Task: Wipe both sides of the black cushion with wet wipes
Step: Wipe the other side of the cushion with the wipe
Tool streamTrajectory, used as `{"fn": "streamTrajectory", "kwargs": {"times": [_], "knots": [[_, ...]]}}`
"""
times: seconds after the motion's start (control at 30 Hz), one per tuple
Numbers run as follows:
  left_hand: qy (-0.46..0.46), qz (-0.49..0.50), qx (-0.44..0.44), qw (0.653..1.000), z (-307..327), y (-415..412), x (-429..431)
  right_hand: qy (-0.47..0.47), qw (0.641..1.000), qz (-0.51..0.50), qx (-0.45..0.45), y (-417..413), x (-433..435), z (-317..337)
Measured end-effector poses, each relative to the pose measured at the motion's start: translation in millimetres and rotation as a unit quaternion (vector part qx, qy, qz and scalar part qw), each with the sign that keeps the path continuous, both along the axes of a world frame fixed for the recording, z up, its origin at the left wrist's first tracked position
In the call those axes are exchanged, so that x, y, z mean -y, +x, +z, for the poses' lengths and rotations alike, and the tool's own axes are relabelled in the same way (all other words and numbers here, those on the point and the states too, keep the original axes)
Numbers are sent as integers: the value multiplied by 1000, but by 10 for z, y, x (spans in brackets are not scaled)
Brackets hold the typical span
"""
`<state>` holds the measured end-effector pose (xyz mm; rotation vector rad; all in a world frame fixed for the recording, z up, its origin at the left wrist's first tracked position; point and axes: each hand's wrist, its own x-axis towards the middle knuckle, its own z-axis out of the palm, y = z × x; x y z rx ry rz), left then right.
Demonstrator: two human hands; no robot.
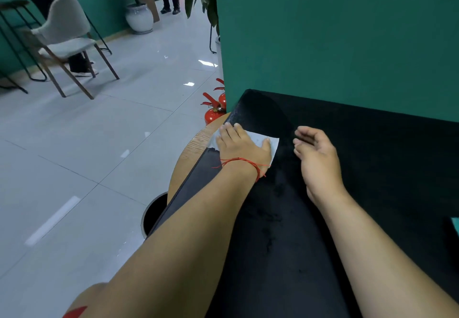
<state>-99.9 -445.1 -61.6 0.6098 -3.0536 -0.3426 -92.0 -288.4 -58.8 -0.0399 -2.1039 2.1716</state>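
The black cushion (285,218) is lying flat over the round wooden tabletop (196,141), its far edge resting against the green wall (335,44). Near its far left corner the left hand (242,147) is pressing the wet wipe (274,144) down, fingers (231,132) straight and apart. The right hand (318,161) is hovering just beside, fingers loosely curled, holding nothing. With nothing pinning the cushion, a hard stroke is risking sliding it off the tabletop. The wipe, seemingly reaching past the cushion's edge, is also risking bunching.
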Motion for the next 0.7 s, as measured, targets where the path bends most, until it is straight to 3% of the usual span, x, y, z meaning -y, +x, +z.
{"fn": "streamTrajectory", "kwargs": {"times": [0.33,0.7], "knots": [[-44,-12,47,998,24,297,75,46,997,54,-7,35,18,45],[-25,-15,50,998,0,644,148,65,995,75,-9,50,23,31]]}}
